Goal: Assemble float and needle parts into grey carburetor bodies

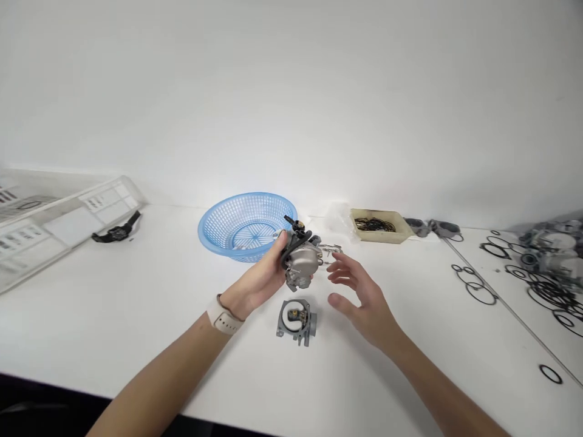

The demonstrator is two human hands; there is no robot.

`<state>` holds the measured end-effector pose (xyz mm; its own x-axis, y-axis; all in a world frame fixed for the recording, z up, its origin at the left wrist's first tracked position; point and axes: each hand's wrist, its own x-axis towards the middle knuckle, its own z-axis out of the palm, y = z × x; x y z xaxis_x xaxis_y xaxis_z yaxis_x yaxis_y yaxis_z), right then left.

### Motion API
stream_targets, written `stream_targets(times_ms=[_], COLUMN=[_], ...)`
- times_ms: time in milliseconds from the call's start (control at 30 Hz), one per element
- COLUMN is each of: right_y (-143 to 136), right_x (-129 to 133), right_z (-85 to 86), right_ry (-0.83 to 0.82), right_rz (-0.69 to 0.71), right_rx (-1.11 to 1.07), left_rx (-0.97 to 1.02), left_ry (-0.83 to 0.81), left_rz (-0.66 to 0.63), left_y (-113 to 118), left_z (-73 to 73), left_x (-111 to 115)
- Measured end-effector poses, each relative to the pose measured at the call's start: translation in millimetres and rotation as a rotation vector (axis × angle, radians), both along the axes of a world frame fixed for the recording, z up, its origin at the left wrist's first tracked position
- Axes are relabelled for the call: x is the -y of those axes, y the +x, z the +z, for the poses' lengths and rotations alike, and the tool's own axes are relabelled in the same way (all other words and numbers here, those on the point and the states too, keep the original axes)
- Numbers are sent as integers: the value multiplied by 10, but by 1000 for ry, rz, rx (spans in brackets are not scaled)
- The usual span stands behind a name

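Observation:
My left hand (268, 270), a watch band (225, 317) on its wrist, grips a silver carburetor (304, 261) with a black hose on its side, held above the table. My right hand (359, 297) is just to the right of it, fingers apart and curved, with nothing in them. Below the held carburetor, a second carburetor body (296, 321) lies on the table, its round opening facing up with a dark and yellow part inside. Behind my right fingertips lie thin metal pieces (331, 250), partly hidden.
A blue plastic basket (214, 246) stands behind my left hand. Further right is a yellowish tray (401, 233) of dark rings. Black O-rings (480, 294) and more carburetors (555, 249) lie at the right. A black watch (117, 233) and a compartment case (68, 221) are on the left.

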<state>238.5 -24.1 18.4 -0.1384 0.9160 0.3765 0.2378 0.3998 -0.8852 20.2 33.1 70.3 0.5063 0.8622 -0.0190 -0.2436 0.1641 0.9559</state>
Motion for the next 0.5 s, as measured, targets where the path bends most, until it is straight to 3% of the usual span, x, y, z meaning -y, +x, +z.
stream_targets(times_ms=[200, 300, 400, 500], right_y=[-184, -166, -39, 268], right_x=[68, 59, 45, 48], right_z=[56, 98, 162, 258], right_ry=[63, 130, 272, 491], right_rz=[-174, -263, -289, -406], right_rx=[80, 120, 188, 326], left_rx=[-10, -94, -184, -325], left_ry=[71, 87, 183, 228], left_rz=[127, 114, -45, -276], left_y=[275, 408, 366, 86], left_z=[12, 55, 101, 86], left_x=[191, 292, 259, 134])
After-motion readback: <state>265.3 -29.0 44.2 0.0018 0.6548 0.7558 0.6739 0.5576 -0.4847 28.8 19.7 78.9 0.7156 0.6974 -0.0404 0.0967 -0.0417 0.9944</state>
